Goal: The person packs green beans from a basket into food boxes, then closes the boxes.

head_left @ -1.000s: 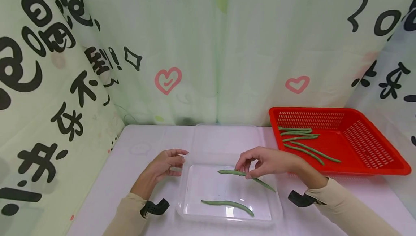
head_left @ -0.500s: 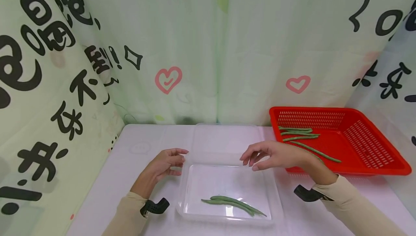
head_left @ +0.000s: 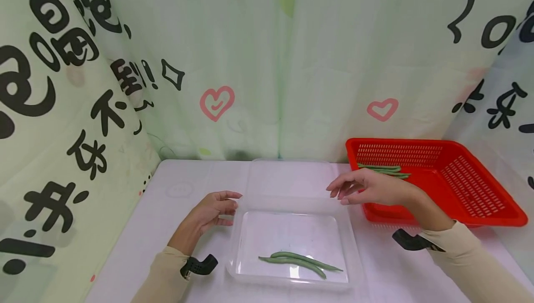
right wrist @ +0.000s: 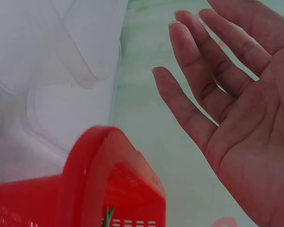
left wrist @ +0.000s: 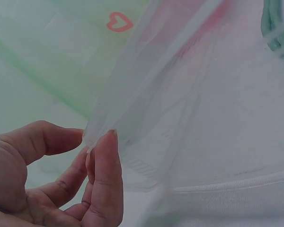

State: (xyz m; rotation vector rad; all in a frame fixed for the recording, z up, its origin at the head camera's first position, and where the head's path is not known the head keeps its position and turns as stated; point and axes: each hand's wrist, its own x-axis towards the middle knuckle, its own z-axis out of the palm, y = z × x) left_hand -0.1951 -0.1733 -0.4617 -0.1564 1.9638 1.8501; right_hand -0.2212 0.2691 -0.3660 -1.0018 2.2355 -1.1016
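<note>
In the head view, two green beans point(head_left: 298, 261) lie side by side in a clear plastic box point(head_left: 250, 279). At the box's left rim is my left hand point(head_left: 213, 212); in the left wrist view its fingers point(left wrist: 108, 175) pinch the clear edge. My right hand point(head_left: 371, 187) hovers by the near left corner of a red basket point(head_left: 471, 152), holding nothing. Its fingers point(right wrist: 184, 111) are spread and relaxed in the right wrist view. More green beans point(head_left: 381, 168) lie in the basket, partly hidden behind the right hand and forearm.
The box's clear lid point(head_left: 288, 178) lies behind it on the white table point(head_left: 187, 178). Printed curtains point(head_left: 250, 39) stand at the back and sides. The basket's raised red rim is close under the right hand.
The right hand has let go of a green bean, which now lies beside the other one in the box. It has then moved right and back, toward the red basket. The left hand stays put.
</note>
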